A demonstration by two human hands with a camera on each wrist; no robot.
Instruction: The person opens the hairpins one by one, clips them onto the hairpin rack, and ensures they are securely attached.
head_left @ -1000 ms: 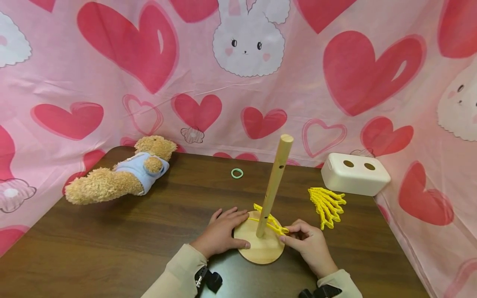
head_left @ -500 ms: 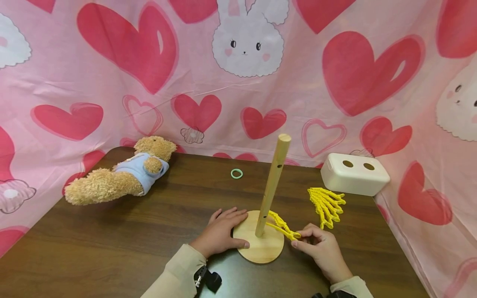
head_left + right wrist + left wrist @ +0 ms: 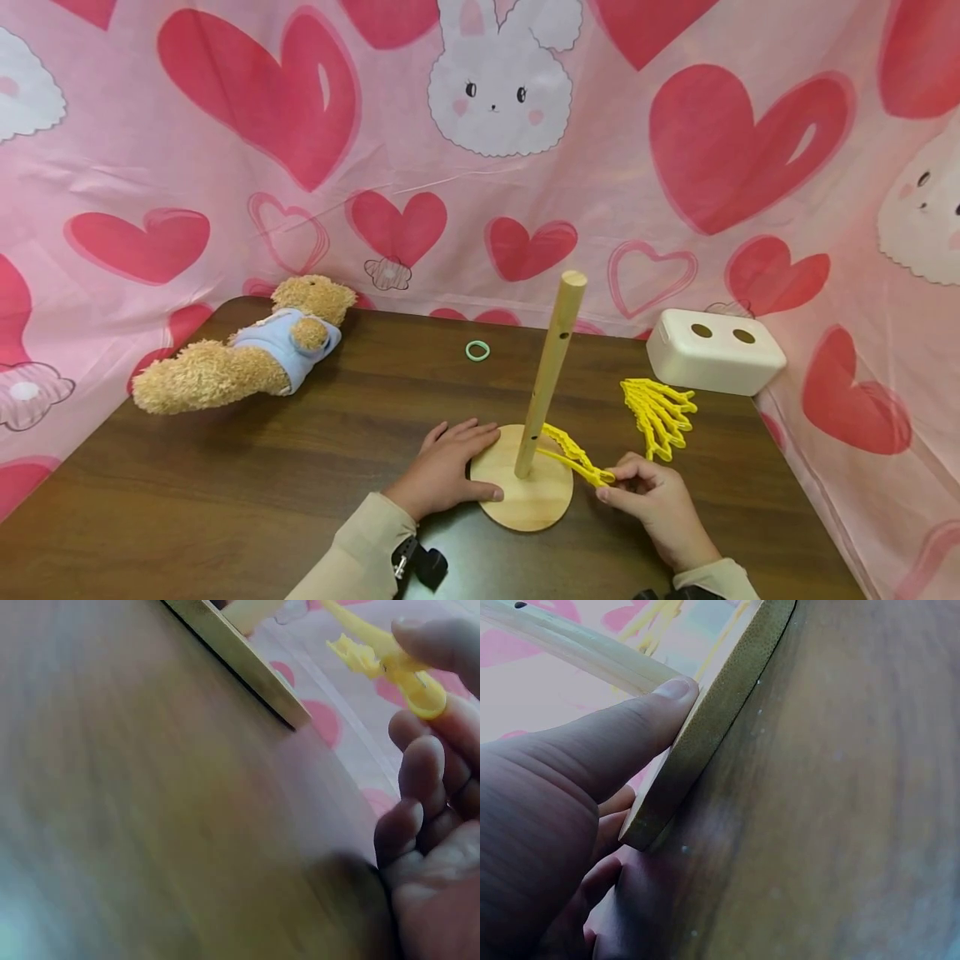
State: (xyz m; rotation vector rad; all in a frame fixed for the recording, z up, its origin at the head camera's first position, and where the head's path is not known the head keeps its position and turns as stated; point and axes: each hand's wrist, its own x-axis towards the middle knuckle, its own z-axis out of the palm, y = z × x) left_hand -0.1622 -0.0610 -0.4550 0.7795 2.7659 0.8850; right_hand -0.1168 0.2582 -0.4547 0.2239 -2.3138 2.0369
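Observation:
A wooden stand has a round base (image 3: 528, 504) and an upright pole (image 3: 551, 367) with small holes. At the base's left edge my left hand (image 3: 450, 471) holds it, thumb on top and fingers along the rim; the left wrist view shows the thumb (image 3: 652, 709) pressing near the pole's foot. My right hand (image 3: 660, 504) pinches the looped end of a thin yellow plastic piece (image 3: 577, 458) between thumb and forefinger. Two strands run from that loop toward the pole, their far ends overlapping it in the head view. In the right wrist view the yellow loop (image 3: 427, 697) sits at the fingertips.
Several similar yellow pieces (image 3: 660, 417) lie fanned out at the right, before a white box (image 3: 712, 358) with two round holes. A green ring (image 3: 477, 351) lies at the back. A teddy bear (image 3: 255, 354) lies at the left. Heart-patterned cloth (image 3: 480, 200) hangs behind the table (image 3: 247, 500).
My right hand has drawn the yellow piece to the right, away from the pole, by a shrinking amount. My left hand stays on the base.

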